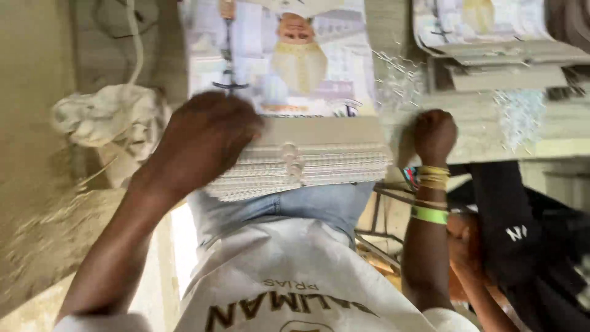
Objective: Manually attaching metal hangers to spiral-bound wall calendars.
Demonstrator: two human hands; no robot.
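Fingers of the left hand (206,138) are curled down over the near left corner of the stack (301,157) of wire-bound calendars, gripping its bound edge, though blur hides the tips. The stack lies on the table (479,132) edge, right at the person's waist, printed cover up. The right hand (434,134) is balled into a closed fist, resting on the table just beside the stack's right end, bands (432,178) on its wrist. A crumpled cloth (107,117) sits to the left.
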